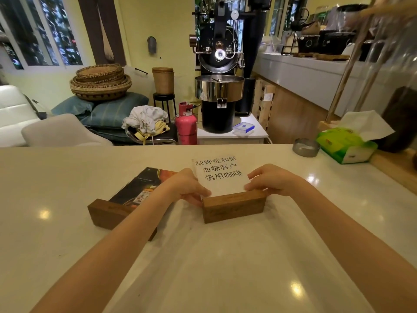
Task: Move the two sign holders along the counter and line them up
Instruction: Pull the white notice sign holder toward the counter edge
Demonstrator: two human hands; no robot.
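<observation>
Two sign holders stand on the white counter [67, 177]. The right sign holder [233, 207] has a wooden base and a white sheet with black printed characters. My left hand [187, 187] grips its left end and my right hand [268, 179] grips its right end. The left sign holder [106, 211] has a darker wooden base and a dark printed picture. It sits turned at an angle, just left of my left forearm, which hides part of it.
A round metal ashtray [305, 147] and a green tissue box [345, 145] sit at the counter's far right. Beyond the far edge are a pink gas cylinder [186, 126], a coffee roaster [217, 86] and stacked baskets [100, 82].
</observation>
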